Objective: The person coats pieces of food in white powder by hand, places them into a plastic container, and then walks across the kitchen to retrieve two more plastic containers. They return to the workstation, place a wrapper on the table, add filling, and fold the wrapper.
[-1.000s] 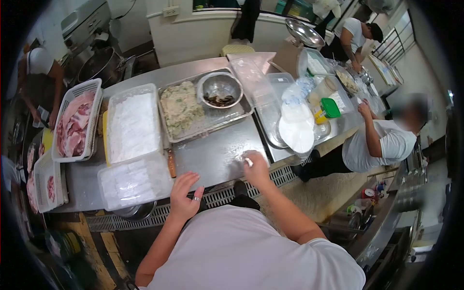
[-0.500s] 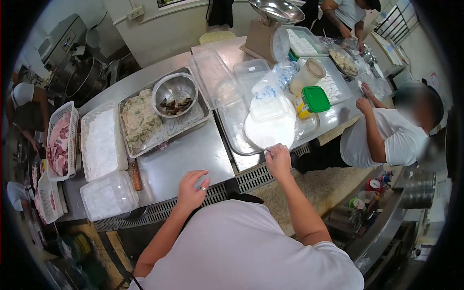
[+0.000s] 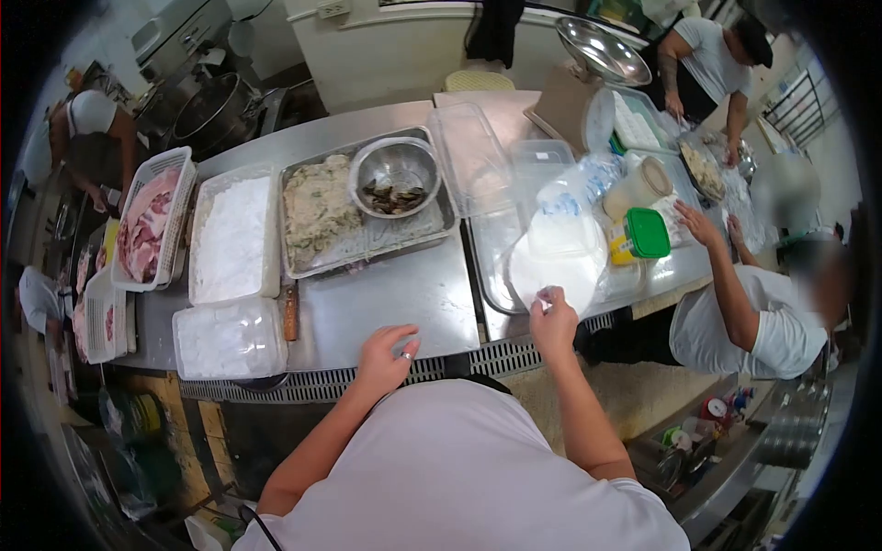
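Observation:
My left hand (image 3: 386,360) hovers at the front edge of the steel table with its fingers loosely curved and apart, holding nothing; a ring shows on one finger. My right hand (image 3: 553,331) is closed in a pinch at the near rim of a white round, flat thing (image 3: 556,271). Something small and pale shows at its fingertips, too small to name. The white round lies on a metal tray (image 3: 496,280), with a clear plastic container (image 3: 562,234) on top. Close by stands a yellow tub with a green lid (image 3: 648,234).
Left of centre, a steel tray (image 3: 447,220) holds minced filling (image 3: 317,211) and a metal bowl (image 3: 397,156) with dark pieces. Beyond are a tub of white powder (image 3: 231,234), a lidded box (image 3: 230,340) and a basket of meat (image 3: 152,225). Co-workers (image 3: 749,312) stand around the tables.
The view has turned left, so the tables appear further right. My right hand is still pinched by the white round. The co-worker on the right has raised a hand with fingers spread.

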The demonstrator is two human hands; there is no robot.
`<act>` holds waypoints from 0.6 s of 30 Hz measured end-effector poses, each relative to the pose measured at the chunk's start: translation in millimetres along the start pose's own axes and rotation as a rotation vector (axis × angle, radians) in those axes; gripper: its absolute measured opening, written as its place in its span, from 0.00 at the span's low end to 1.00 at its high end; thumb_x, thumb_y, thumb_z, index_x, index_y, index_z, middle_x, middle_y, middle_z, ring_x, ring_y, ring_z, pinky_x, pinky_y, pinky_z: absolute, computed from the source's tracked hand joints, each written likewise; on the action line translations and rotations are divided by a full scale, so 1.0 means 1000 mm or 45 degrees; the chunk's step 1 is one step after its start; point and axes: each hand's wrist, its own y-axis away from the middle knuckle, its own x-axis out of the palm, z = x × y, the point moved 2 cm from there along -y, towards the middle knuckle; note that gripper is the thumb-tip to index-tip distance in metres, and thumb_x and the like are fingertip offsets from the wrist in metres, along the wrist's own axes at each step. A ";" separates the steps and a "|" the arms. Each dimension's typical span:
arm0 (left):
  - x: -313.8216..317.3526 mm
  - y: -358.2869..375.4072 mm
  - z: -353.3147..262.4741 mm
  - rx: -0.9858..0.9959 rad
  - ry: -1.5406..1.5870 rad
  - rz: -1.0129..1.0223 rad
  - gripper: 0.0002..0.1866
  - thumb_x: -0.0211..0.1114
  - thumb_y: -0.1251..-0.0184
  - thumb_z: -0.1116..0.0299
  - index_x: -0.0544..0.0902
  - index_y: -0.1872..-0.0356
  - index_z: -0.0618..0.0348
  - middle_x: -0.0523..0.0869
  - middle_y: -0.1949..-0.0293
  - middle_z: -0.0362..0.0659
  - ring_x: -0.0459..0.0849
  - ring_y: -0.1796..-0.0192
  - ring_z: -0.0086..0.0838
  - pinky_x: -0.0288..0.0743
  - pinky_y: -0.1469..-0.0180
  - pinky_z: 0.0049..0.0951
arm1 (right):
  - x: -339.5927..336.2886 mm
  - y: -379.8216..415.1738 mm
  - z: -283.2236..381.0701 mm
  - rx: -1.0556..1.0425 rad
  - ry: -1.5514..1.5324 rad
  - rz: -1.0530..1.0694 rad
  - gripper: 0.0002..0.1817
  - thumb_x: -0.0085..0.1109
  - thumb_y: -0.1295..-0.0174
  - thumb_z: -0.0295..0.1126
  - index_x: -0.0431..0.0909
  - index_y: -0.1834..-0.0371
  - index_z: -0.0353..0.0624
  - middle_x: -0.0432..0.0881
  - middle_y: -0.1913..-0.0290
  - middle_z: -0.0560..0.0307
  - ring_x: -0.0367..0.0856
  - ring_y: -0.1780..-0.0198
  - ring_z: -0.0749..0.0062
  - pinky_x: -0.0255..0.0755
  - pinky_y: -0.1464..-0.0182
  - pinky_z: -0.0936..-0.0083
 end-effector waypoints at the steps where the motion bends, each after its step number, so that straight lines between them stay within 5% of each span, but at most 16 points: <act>1: -0.005 0.000 0.002 -0.008 -0.005 -0.007 0.13 0.72 0.29 0.69 0.90 0.47 0.61 0.92 0.50 0.55 0.89 0.46 0.49 0.82 0.41 0.42 | 0.007 0.003 -0.002 -0.133 0.116 0.040 0.16 0.66 0.35 0.30 0.84 0.45 0.38 0.90 0.54 0.36 0.89 0.52 0.40 0.82 0.47 0.53; 4: -0.017 0.004 0.014 0.001 -0.003 -0.007 0.14 0.72 0.27 0.68 0.90 0.45 0.60 0.91 0.48 0.55 0.89 0.45 0.49 0.82 0.40 0.41 | 0.029 0.005 -0.006 -0.420 0.511 0.021 0.15 0.65 0.37 0.32 0.84 0.49 0.37 0.89 0.51 0.39 0.87 0.48 0.41 0.81 0.44 0.52; 9: -0.037 0.012 0.028 -0.041 0.049 0.043 0.15 0.71 0.26 0.67 0.89 0.43 0.61 0.91 0.47 0.55 0.89 0.43 0.49 0.81 0.39 0.41 | 0.035 -0.004 -0.007 -0.302 0.740 0.276 0.09 0.60 0.36 0.29 0.84 0.58 0.36 0.88 0.59 0.41 0.87 0.52 0.45 0.81 0.48 0.52; 15: -0.053 0.017 0.046 -0.062 0.088 0.033 0.15 0.71 0.25 0.67 0.89 0.42 0.61 0.91 0.45 0.55 0.90 0.43 0.48 0.82 0.39 0.40 | 0.034 -0.008 -0.006 -0.424 0.594 -0.088 0.05 0.59 0.36 0.26 0.82 0.67 0.38 0.87 0.63 0.43 0.85 0.57 0.42 0.80 0.50 0.52; 18: -0.056 0.017 0.046 -0.039 0.077 0.037 0.15 0.71 0.25 0.67 0.89 0.43 0.61 0.91 0.46 0.54 0.90 0.43 0.48 0.82 0.40 0.40 | 0.024 -0.008 0.005 -0.262 0.324 -0.124 0.02 0.62 0.37 0.25 0.82 0.67 0.39 0.86 0.63 0.43 0.85 0.57 0.41 0.79 0.51 0.52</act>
